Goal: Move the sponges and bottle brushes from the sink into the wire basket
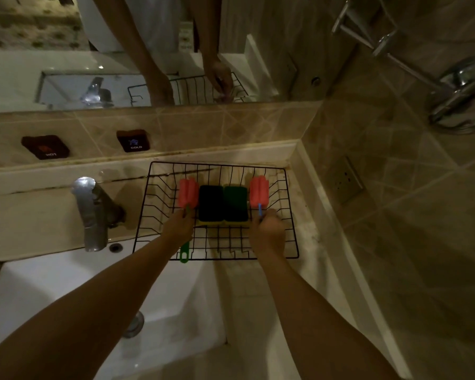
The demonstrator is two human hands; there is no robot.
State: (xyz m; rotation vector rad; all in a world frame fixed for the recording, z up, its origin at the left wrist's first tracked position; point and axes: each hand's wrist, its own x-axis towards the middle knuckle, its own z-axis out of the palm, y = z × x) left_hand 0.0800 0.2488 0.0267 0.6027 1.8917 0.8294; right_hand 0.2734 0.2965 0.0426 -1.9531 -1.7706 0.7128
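Note:
A black wire basket (pixel 291 215) stands on the counter right of the sink (pixel 66 283). Inside it two sponges lie side by side, one dark-topped (pixel 210 204), one green-topped (pixel 235 202), both with yellow undersides. A pink-headed bottle brush with a green handle (pixel 188 192) lies left of them; my left hand (pixel 179 224) grips its handle, whose green end pokes over the basket's front rim. A second pink-headed brush with a blue handle (pixel 259 190) lies right of the sponges, with my right hand (pixel 268 230) closed on its handle.
A chrome tap (pixel 92 212) stands left of the basket, over the white basin with its drain (pixel 133 325). A mirror (pixel 148 78) and tiled wall with HOT and COLD tags lie behind. A wall socket (pixel 347 179) and chrome fittings (pixel 461 91) are at the right.

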